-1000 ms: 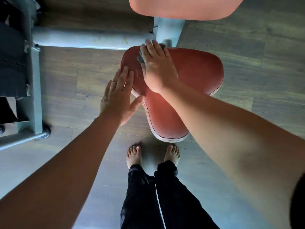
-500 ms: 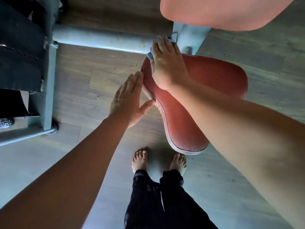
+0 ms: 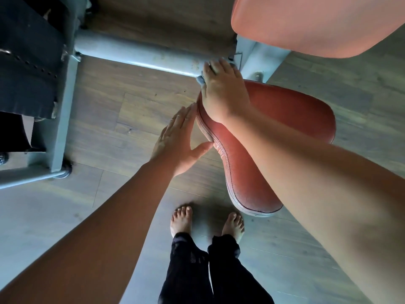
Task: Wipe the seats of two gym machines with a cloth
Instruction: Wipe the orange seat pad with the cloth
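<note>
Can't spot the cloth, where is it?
Under the right hand, at the seat's far left corner beside the grey frame tube; only a grey edge of the cloth shows.

Wood floor [image 3: 122, 119] under bare feet [image 3: 182, 220]

We look straight down on a floor [image 3: 135, 110] of grey-brown wooden planks with visible grain and thin seams. A grey metal frame [image 3: 63, 102] stands on it at the left, with one round tube [image 3: 135, 53] running across the top. A rubber foot [image 3: 66, 170] sits at the frame's corner. Black plates [image 3: 24, 62] with a row of small holes fill the upper left. The light is soft and cool; the floor looks paler at the lower left.
</note>
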A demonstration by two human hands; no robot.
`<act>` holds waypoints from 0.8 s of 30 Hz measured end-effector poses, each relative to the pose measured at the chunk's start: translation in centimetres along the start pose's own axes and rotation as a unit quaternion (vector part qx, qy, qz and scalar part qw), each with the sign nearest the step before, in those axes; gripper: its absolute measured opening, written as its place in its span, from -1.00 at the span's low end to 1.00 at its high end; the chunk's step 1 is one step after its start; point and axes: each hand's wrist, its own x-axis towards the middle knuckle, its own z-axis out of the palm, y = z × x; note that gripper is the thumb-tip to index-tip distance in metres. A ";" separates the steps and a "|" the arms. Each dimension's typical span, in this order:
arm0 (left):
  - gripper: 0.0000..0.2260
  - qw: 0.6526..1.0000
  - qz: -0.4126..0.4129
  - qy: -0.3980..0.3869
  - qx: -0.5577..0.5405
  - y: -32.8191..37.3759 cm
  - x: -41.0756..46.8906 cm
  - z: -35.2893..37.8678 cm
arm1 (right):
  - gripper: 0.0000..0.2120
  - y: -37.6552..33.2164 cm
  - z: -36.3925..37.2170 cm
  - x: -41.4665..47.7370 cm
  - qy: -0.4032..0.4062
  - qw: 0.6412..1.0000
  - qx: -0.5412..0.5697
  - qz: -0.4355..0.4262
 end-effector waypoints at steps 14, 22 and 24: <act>-0.09 0.999 -0.030 0.015 -0.022 0.5 -0.6 1.4 | -0.49 -0.7 0.0 -2.0 -0.006 0.997 -0.011 -0.073; -0.07 0.998 -0.034 0.017 -0.046 1.3 -1.4 1.9 | -0.49 0.1 0.4 -7.3 0.007 0.994 0.003 -0.110; -0.06 0.999 -0.029 0.011 -0.036 1.4 -1.7 1.7 | -0.50 0.4 -0.3 -2.8 -0.005 0.998 0.023 -0.055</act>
